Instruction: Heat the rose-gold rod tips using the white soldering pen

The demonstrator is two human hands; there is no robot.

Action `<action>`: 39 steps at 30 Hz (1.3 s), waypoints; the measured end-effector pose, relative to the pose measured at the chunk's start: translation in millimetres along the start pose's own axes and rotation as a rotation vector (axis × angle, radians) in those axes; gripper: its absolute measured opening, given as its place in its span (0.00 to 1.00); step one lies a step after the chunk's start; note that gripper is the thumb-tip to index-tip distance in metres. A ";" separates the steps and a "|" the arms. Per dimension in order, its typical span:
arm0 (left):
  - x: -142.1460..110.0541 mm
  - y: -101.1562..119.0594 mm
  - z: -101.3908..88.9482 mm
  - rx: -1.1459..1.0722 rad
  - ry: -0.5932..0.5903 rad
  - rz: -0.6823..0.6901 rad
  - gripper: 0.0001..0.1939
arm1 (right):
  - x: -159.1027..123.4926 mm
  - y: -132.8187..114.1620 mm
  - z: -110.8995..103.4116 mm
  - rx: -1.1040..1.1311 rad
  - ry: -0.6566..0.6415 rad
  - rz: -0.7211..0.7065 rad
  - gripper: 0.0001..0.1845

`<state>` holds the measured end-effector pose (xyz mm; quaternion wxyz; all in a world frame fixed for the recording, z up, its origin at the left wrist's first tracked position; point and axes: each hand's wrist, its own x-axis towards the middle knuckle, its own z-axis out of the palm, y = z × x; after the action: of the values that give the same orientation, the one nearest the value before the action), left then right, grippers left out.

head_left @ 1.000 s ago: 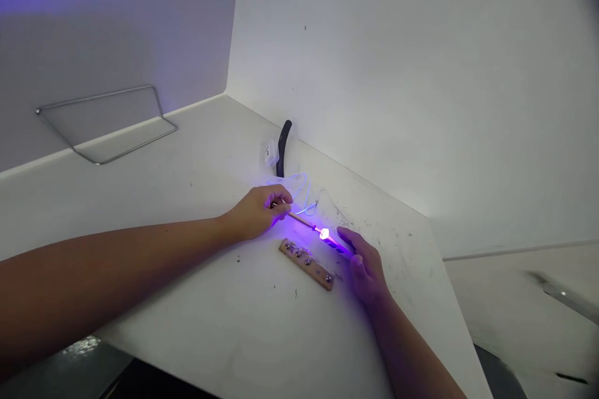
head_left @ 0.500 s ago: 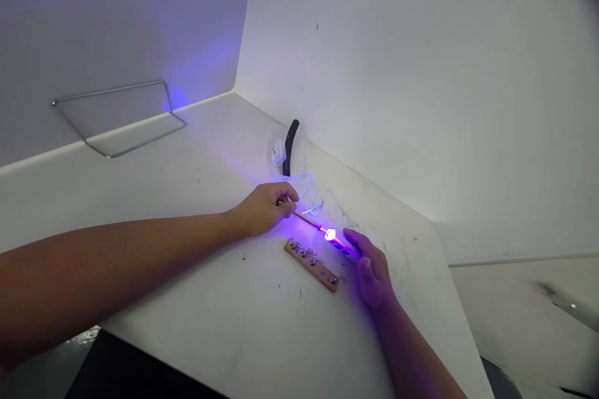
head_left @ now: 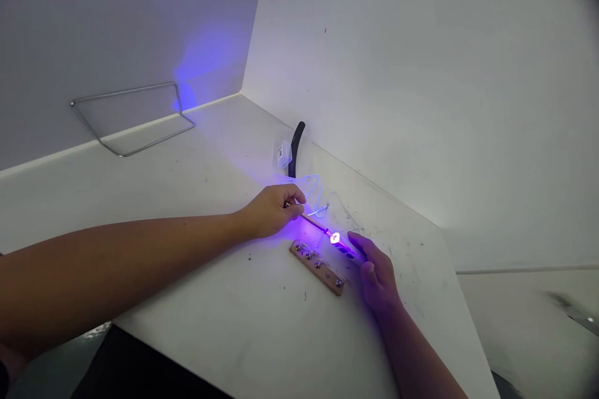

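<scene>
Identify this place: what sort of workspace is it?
Probably a small bench for electronics or craft work, in a white partitioned booth. Signs: the scuffed white bench top, a wooden strip with metal studs, and a glowing violet pen light at the right hand.

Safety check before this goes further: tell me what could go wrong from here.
The thin wooden stick in the left hand reaches the glowing tip of the dark pen-like tool under the right hand; a slip could knock them apart. The studded wooden strip lies just below, so either could strike it. The loose white cable beside the left hand might snag.
</scene>
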<state>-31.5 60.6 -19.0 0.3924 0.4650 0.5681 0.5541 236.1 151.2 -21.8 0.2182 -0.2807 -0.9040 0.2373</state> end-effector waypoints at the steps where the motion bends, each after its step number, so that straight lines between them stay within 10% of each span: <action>1: 0.0 -0.6 0.1 0.013 0.002 0.006 0.08 | 0.1 -0.2 0.0 -0.007 0.002 -0.001 0.33; 39: 5.5 -0.1 1.5 0.105 -0.042 -0.002 0.10 | 1.2 1.3 1.4 0.015 0.027 -0.058 0.31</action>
<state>-31.5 66.3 -18.9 0.3800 0.4960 0.5885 0.5130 235.0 152.4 -23.3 0.2393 -0.2557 -0.9070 0.2338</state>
